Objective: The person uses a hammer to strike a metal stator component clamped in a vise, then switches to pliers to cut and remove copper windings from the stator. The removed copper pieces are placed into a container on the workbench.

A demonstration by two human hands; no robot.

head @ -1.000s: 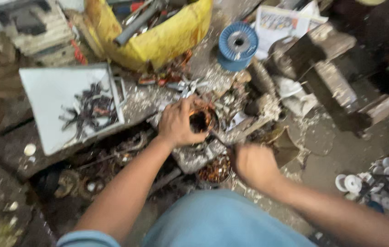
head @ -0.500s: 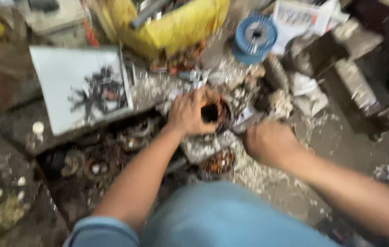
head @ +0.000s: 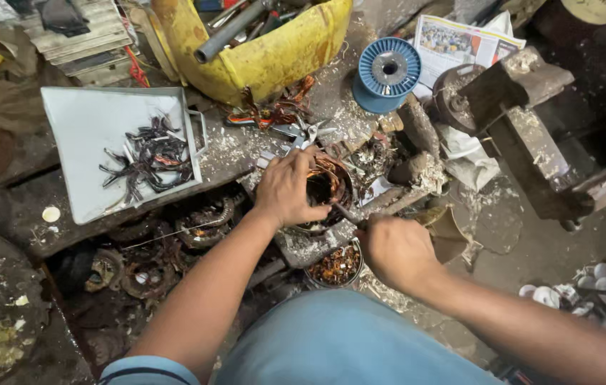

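Left hand clamps the heavy, rigid motor stator by its rim; right hand fists a thin tool at the springy copper windings.

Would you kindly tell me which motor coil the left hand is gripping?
The copper-wound coil on the bench under the left hand; the rusty others lie untouched below.

One head-worn view, steeply downward, close — cluttered workbench fills frame
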